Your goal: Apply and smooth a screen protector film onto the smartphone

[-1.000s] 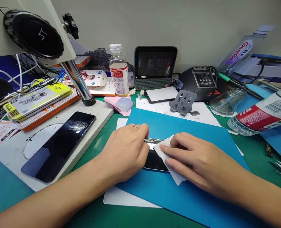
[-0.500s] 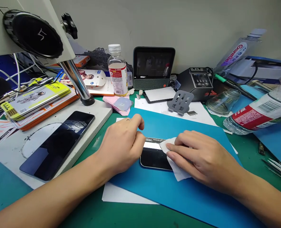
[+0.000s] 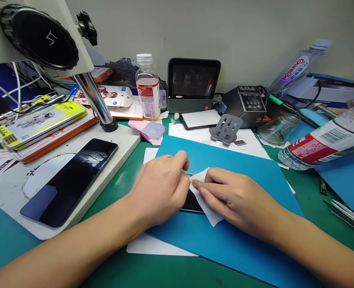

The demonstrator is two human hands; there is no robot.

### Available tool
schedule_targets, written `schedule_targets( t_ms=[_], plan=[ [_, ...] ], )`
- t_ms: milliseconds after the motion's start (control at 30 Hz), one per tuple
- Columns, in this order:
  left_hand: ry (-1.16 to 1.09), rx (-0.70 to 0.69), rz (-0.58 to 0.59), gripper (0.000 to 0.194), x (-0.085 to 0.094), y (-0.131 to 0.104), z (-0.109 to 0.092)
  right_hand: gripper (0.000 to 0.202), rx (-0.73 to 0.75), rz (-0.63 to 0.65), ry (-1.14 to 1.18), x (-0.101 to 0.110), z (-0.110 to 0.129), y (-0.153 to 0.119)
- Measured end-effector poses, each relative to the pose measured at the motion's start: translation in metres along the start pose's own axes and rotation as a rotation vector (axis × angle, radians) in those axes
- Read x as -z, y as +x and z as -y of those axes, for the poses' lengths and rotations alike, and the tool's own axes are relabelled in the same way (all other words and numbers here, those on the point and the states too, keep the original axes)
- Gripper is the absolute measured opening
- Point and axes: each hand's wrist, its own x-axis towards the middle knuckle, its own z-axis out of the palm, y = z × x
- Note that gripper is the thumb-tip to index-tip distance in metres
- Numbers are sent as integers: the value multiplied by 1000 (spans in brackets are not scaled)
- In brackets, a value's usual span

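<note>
A black smartphone [image 3: 193, 203] lies on a blue mat [image 3: 243, 244], mostly covered by my two hands. In my right hand [image 3: 239, 198] a white wipe [image 3: 209, 212] is pinched and pressed against the phone's upper part. My left hand [image 3: 162, 188] is closed at the phone's left end, its fingers curled under; whether they grip the phone's edge or something small is hidden. A ring shows on that hand.
A second smartphone [image 3: 72, 180] lies on the white microscope base [image 3: 129, 140] to the left. Behind the mat stand a drink bottle [image 3: 148, 88], a dark display [image 3: 194, 80] and a grey phone stand [image 3: 225, 129]. A water bottle [image 3: 321, 148] leans in at right.
My right hand has slid left with the wipe along the phone, close to my left hand. The left hand has shifted slightly right. Less of the phone shows.
</note>
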Motion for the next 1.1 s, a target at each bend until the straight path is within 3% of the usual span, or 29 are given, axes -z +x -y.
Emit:
schedule_targets(
  t_ms=[300,433,633,867,1100],
  plan=[
    [58,92,1,13,5,9,6,42,-50,10,-50,8,-22,-11],
    [57,57,-5,17,1,8,7,41,3,46,-37,5,-17,-8],
    [-37,-141,-36,21,-5,5,7,41,24,76,-34,3,-8,-1],
    [-55,-40,-104,17,-1,8,10,45,-5,184,31,17,-17,-11],
    [-32,-56,-72,16,-5,8,9,39,34,133,-49,1,-10,5]
  ],
)
